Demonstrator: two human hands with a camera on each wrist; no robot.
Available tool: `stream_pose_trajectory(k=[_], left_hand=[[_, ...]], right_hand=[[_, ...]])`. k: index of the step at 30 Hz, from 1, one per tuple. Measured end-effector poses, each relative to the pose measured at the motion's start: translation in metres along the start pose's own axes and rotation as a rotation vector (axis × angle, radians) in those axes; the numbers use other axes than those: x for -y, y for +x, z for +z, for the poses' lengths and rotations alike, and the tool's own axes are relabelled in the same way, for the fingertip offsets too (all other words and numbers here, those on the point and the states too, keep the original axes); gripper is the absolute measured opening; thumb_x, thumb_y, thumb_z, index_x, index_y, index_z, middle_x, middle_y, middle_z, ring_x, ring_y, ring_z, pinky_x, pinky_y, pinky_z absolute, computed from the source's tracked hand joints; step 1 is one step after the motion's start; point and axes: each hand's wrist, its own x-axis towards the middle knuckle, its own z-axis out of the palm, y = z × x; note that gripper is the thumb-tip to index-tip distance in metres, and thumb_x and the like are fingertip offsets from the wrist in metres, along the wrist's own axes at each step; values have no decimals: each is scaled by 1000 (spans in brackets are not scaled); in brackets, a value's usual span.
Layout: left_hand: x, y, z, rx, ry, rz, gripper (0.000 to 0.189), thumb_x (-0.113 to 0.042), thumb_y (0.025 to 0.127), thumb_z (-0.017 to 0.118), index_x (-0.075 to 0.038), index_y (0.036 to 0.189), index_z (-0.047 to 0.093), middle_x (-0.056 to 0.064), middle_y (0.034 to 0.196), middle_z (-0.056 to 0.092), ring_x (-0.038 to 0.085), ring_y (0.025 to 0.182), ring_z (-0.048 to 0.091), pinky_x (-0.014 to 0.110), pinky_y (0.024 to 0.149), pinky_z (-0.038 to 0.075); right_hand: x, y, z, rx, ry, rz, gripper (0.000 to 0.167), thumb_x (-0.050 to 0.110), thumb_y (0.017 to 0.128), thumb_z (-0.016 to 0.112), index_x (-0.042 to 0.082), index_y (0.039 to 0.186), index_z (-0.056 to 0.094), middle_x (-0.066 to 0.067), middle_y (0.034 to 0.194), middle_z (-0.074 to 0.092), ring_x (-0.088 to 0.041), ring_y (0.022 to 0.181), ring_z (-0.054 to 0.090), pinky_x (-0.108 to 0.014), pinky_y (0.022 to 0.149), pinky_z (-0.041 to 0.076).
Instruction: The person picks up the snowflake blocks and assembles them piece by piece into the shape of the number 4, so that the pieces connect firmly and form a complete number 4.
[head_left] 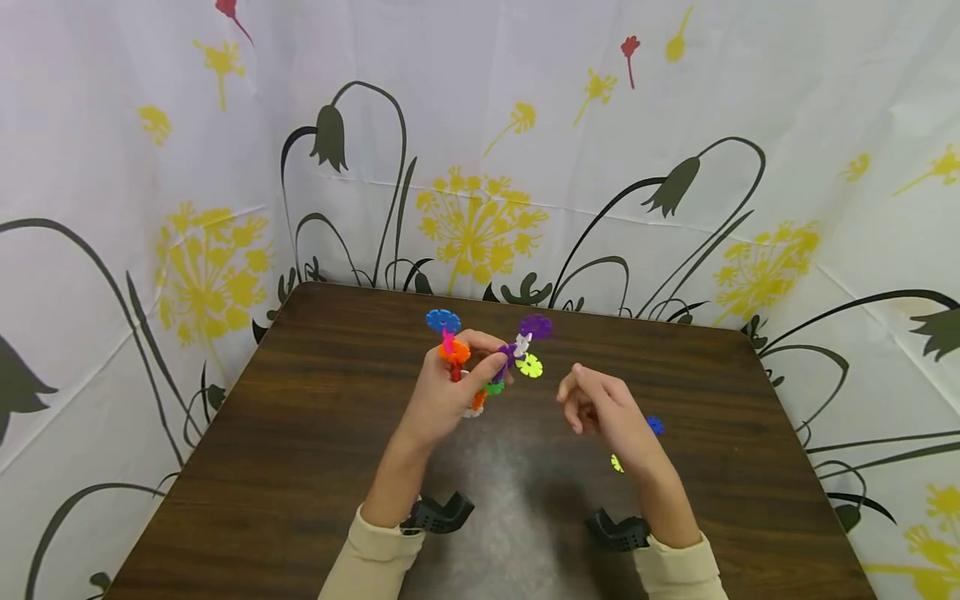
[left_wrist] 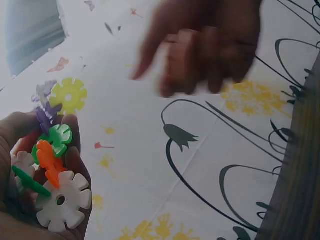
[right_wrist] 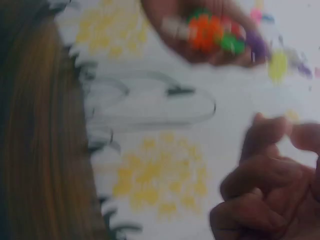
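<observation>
My left hand point(head_left: 438, 396) grips a joined build of small notched plastic discs above the table. From it stick out a blue disc point(head_left: 443, 321) on one side and a purple disc point(head_left: 536, 327) on the other. In the left wrist view a white disc point(left_wrist: 72, 214), an orange disc point(left_wrist: 49, 159), a green disc point(left_wrist: 61, 136) and a yellow disc point(left_wrist: 75, 104) show along the build; fingers hide part of it. Apart from it, to the right, my right hand point(head_left: 611, 412) hovers with loosely bent fingers and nothing visible between them.
Past the right wrist lie a loose blue disc point(head_left: 655, 425) and a yellow disc point(head_left: 617, 463), partly covered by the arm. The brown wooden table point(head_left: 315, 433) meets a flower-printed white curtain point(head_left: 480, 108) at its back and sides. Each wrist wears a black camera mount point(head_left: 442, 514).
</observation>
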Motion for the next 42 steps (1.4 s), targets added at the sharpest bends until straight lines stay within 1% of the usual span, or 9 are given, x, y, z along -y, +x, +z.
stream_pose_trajectory(k=[5,11,18,22,24,29,33,38,42], left_hand=[[-1,0,-4,-53,-18,-40,13,-8,104,71,1,113,69,14,91,76,22,80,77,25,71,64],[-1,-1,-5,-58,-21,-63,16,-10,105,70,2,115,67,19,90,76,18,80,77,26,72,64],[-3,0,-6,-73,-29,-92,17,-12,106,69,0,118,66,32,94,73,19,80,78,27,73,64],[-4,-1,-5,-78,-37,-97,17,-12,107,68,1,118,66,23,93,75,18,80,77,27,73,64],[-4,-1,-5,-79,-39,-95,17,-12,107,68,1,118,66,16,91,77,17,80,77,26,73,64],[-3,-2,-5,-52,-52,-55,18,-14,107,69,0,118,67,4,93,78,18,83,77,26,74,64],[-1,-3,-6,-24,-33,45,15,-9,106,69,2,116,69,-1,112,77,18,99,78,27,85,64],[-1,-3,-6,-19,-1,173,12,-6,105,68,3,112,69,-3,124,73,14,110,74,24,91,62],[-3,-3,-5,-14,-37,188,13,-5,105,67,5,114,67,0,121,72,15,100,76,25,87,64]], right_hand=[[-40,-18,-38,-10,-216,165,38,39,116,51,7,103,68,-10,73,58,-20,61,51,-31,55,47],[-79,-38,-68,-38,-400,275,26,31,110,65,6,107,68,-12,80,63,-24,70,58,-31,63,48],[-104,-54,-73,0,-588,467,31,30,102,76,8,119,64,-5,83,66,-19,73,59,-35,66,47],[-111,-58,-72,-10,-684,540,32,31,97,81,11,116,65,-3,83,66,-19,71,60,-36,62,45],[-113,-59,-71,-5,-688,555,31,30,96,83,12,112,64,-2,81,65,-19,69,59,-35,61,44],[-116,-57,-74,55,-539,470,27,20,98,80,4,103,59,-4,75,62,-17,67,55,-30,59,42],[-117,-51,-75,70,-469,406,21,17,104,72,2,100,59,-6,72,62,-14,61,52,-27,54,44],[-111,-38,-67,2,-458,309,22,28,108,68,7,103,63,-8,76,70,-18,59,58,-29,56,52],[-94,-27,-54,-84,-404,154,19,30,108,68,11,104,66,-11,84,75,-27,66,67,-31,62,58]])
